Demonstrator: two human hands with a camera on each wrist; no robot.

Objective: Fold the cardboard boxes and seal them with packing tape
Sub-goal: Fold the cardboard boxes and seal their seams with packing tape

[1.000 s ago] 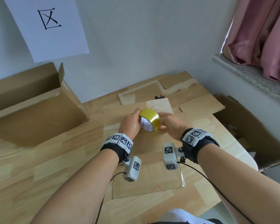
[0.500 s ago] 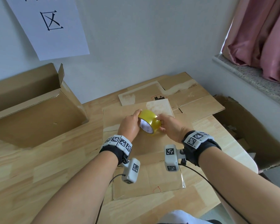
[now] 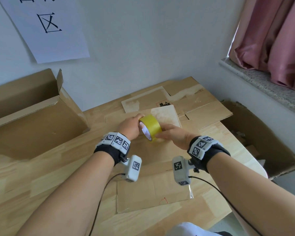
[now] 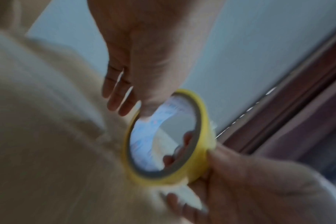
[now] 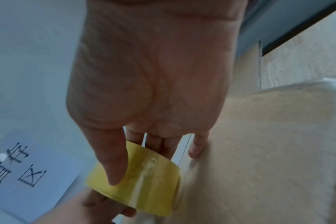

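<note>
**Both hands on the yellow tape roll above the flattened cardboard**

Nearest the person, at the counter's [image 3: 24, 176] front edge, a flattened cardboard sheet [image 3: 152, 189] lies flat on the wood, with a clear plastic strip along its right side. Both forearms reach over it, each with a black wrist band carrying coded markers and a white camera unit hanging beneath.

Just beyond, over the middle of the counter, the roll of yellow packing tape [image 3: 150, 127] is held on edge between the two hands, its open core facing the person. The left hand [image 3: 129, 127] grips the roll from the left, with its thumb into the core as the left wrist view shows and fingers on the far side of the rim. The right hand [image 3: 173, 136] grasps the roll from the right: its thumb [image 5: 113, 160] presses on the yellow outer band and the fingers curl round behind it, while the little finger points down toward the cardboard beneath. Whether the roll touches that cardboard cannot be told.

Farther back, more flattened box pieces [image 3: 194, 103] overlap toward the far right corner of the counter. At the far left edge stands an open cardboard box [image 3: 34, 126], flaps up. On the wall above it hangs a white paper sign [image 3: 46, 26] with black characters. Off the counter's right edge sits another open carton [image 3: 262, 138], under a stone sill and pink curtain [image 3: 271, 36].
</note>
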